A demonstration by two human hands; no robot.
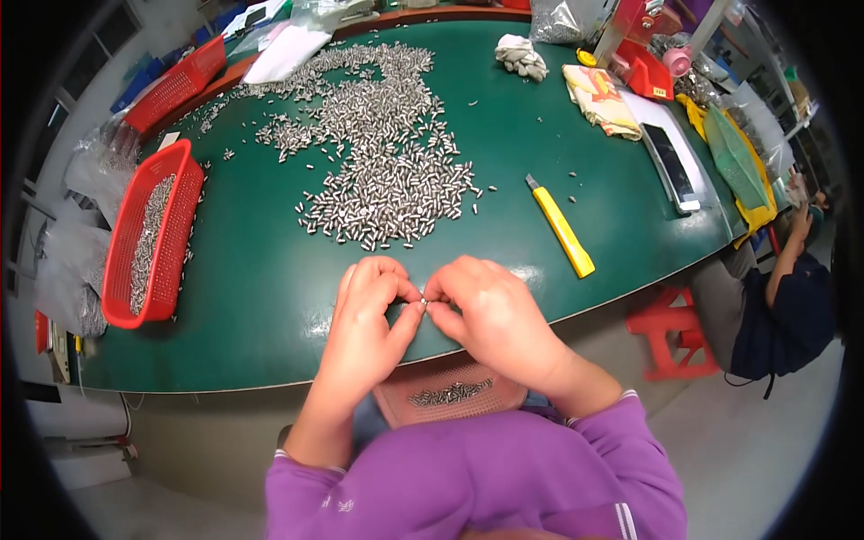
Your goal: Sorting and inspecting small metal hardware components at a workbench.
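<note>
Left hand: left hand point(364, 310), lower centre of frame, fingers curled, thumb and forefinger pinched on a small metal piece point(423, 304) at the fingertips.
Right hand: right hand point(490, 315), just right of the left, fingers curled, fingertips pinched against the same small piece; the two hands meet tip to tip above the near table edge.
Small piece: tiny, silvery, mostly hidden by the fingertips; shape cannot be told.
Loose pile: heap of small metal cylinders point(387, 162), spread over the green table point(261, 288) from upper centre down to just above the hands.
Lap tray: pinkish mesh tray point(450, 396) below the hands, under the table edge, with a short row of the same cylinders in it.
Red basket: long red mesh basket point(148, 238), left of frame, holding a strip of cylinders.
Second basket: red basket point(175, 85), upper left, at the table's far edge.
Knife: yellow utility knife point(560, 225), right of the pile, lying slantwise.
Packages: clear plastic bags point(76, 261) at the far left edge; white paper sheet point(288, 54) upper centre-left; clear bag point(562, 20) top centre-right.
Cloths: grey glove point(520, 56) upper centre; patterned yellow cloth point(601, 97) to its right.
Scale: flat white device with dark screen point(670, 153), right side.
Other person: seated at far right, dark top point(783, 315), red stool point(670, 333) beside.
</note>
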